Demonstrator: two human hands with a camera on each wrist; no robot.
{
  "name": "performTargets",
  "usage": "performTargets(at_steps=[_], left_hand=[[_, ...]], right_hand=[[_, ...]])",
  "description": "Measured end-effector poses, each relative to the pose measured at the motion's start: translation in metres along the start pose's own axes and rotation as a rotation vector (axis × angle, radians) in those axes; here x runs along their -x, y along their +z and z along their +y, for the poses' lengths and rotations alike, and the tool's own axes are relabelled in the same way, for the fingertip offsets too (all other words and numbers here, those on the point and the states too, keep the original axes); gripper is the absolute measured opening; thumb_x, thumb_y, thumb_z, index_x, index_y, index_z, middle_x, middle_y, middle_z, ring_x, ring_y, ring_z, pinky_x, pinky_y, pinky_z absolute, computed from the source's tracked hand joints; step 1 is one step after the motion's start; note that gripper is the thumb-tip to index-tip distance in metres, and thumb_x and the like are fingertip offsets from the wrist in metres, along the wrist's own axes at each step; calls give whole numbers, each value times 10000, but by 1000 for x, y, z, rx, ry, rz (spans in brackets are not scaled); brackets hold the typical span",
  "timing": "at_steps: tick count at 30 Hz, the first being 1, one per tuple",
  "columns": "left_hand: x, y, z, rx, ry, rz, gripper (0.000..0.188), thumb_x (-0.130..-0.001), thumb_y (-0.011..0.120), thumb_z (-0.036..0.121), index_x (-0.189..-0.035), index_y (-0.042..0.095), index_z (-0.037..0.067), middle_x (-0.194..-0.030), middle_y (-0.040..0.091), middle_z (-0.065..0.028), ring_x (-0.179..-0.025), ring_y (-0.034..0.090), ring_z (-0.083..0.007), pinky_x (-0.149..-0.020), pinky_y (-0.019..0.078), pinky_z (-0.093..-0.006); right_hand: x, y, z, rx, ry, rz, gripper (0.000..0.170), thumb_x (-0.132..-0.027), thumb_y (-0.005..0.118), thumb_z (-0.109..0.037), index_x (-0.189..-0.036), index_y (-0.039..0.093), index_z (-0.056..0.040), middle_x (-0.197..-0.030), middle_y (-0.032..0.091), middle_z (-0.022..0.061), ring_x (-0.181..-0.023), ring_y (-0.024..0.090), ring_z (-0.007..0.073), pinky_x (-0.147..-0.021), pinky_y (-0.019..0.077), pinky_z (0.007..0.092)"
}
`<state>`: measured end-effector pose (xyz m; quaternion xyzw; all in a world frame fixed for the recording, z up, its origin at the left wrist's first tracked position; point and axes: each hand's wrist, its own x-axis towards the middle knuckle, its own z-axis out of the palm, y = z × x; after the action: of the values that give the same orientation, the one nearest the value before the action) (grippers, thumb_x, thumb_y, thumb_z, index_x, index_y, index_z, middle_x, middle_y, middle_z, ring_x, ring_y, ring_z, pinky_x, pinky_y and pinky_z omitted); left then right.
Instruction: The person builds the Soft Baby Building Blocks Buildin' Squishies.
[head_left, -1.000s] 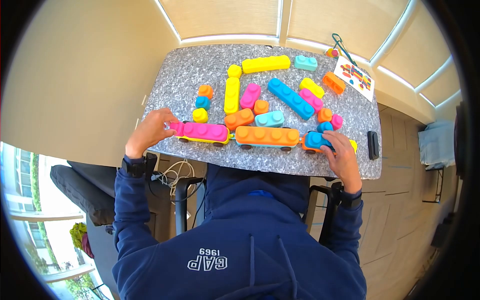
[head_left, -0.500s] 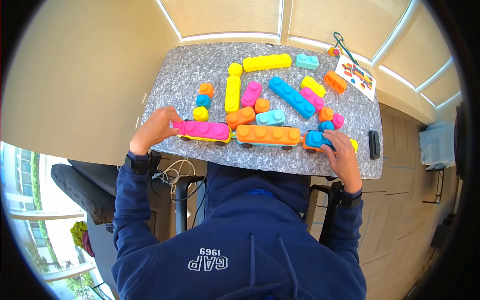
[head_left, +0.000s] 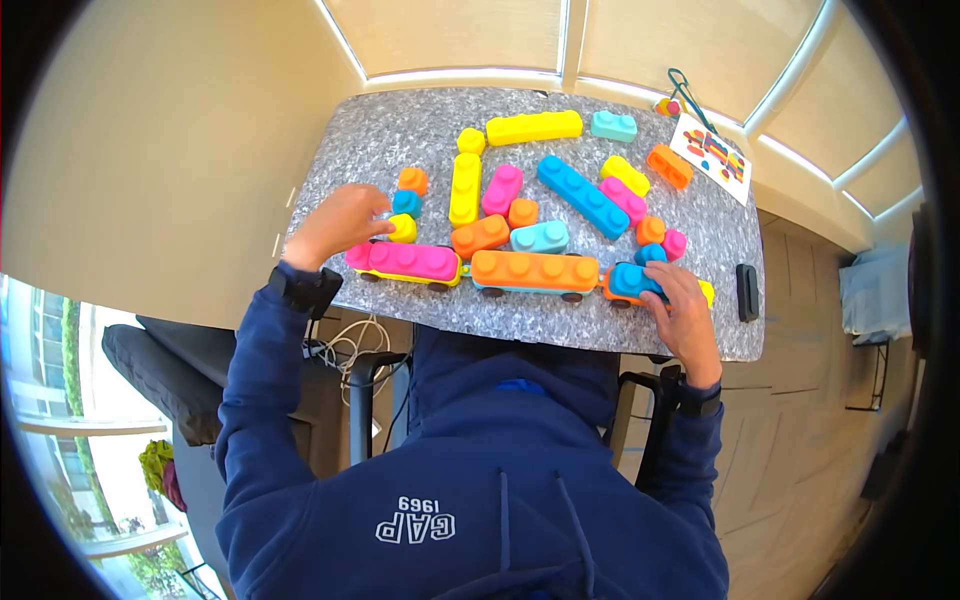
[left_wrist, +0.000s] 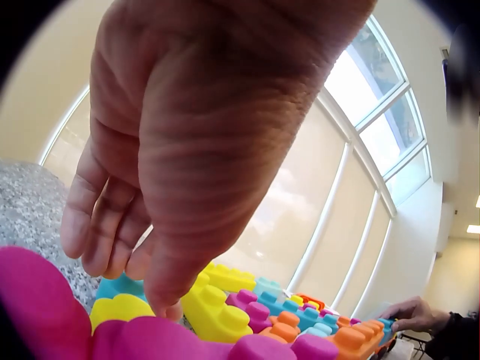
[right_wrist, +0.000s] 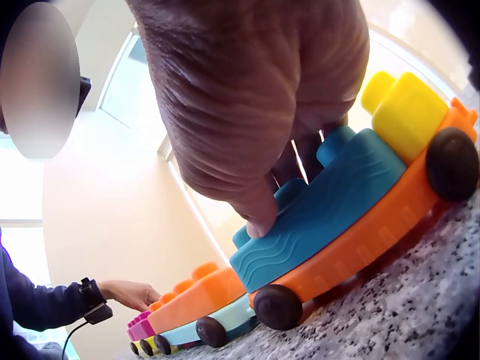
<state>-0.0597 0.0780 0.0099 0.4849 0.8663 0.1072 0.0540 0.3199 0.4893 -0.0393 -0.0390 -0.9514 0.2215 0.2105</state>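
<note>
My left hand (head_left: 345, 222) reaches over the table's left side, its thumb and fingers spread around the small yellow block (head_left: 402, 229). In the left wrist view the thumb tip is right beside that yellow block (left_wrist: 120, 309). A small blue block (head_left: 406, 203) lies near the fingertips. My right hand (head_left: 686, 312) grips the blue block (right_wrist: 322, 202) on the orange wheeled car (right_wrist: 360, 255), thumb on the near side. Linked to that car are a middle car carrying a long orange block (head_left: 535, 270) and a yellow car topped with pink blocks (head_left: 415, 262).
Behind the train lie several loose blocks, among them a long blue one (head_left: 583, 197) and a long yellow one (head_left: 464, 190). A picture sheet (head_left: 712, 155) rests at the back right corner. A black object (head_left: 746, 292) lies by the right edge.
My left hand has let go of the small pink block at the train's left end and moved away and right, to the small yellow block. The right hand stays put.
</note>
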Motion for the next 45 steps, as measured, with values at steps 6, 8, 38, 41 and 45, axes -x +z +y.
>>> performTargets(at_steps=[6, 8, 38, 41, 45], left_hand=[[-14, 18, -4, -51, -19, -151, 247, -847, 876, 177, -983, 793, -11, -984, 772, -217, -954, 732, -452, -843, 586, -522], [-11, 20, -4, -4, 48, -67, 239, -824, 868, 171, -961, 791, -9, -969, 769, -209, -936, 729, -454, -842, 581, -530], [47, -57, 46, 68, -25, -61, 228, -890, 847, 93, -1107, 855, 22, -1005, 753, -131, -894, 746, -305, -813, 611, -418], [47, -54, 46, 76, -23, -54, 226, -884, 848, 89, -1100, 853, 21, -1002, 753, -133, -894, 741, -318, -807, 605, -433], [46, -51, 44, 62, -24, -72, 229, -881, 846, 92, -1098, 851, 17, -993, 748, -138, -907, 737, -340, -810, 595, -453]], right_hand=[[3, 0, 2, -30, 1, 15, 372, -930, 848, -57, -1284, 749, 4, -1354, 766, 178, -1254, 692, 426, -1112, 545, 507], [4, 1, 2, -28, 3, 16, 374, -930, 849, -58, -1285, 748, 4, -1352, 766, 179, -1254, 692, 426, -1112, 544, 507], [4, 5, 3, -5, -3, 12, 379, -937, 846, -60, -1298, 749, 3, -1364, 767, 179, -1273, 689, 428, -1130, 539, 510], [4, 5, 4, -9, -6, 15, 383, -934, 848, -58, -1299, 749, 2, -1363, 767, 178, -1269, 691, 427, -1128, 540, 509], [4, 5, 5, -9, -15, 16, 388, -930, 851, -54, -1300, 748, 1, -1361, 768, 178, -1265, 694, 426, -1126, 541, 508]])
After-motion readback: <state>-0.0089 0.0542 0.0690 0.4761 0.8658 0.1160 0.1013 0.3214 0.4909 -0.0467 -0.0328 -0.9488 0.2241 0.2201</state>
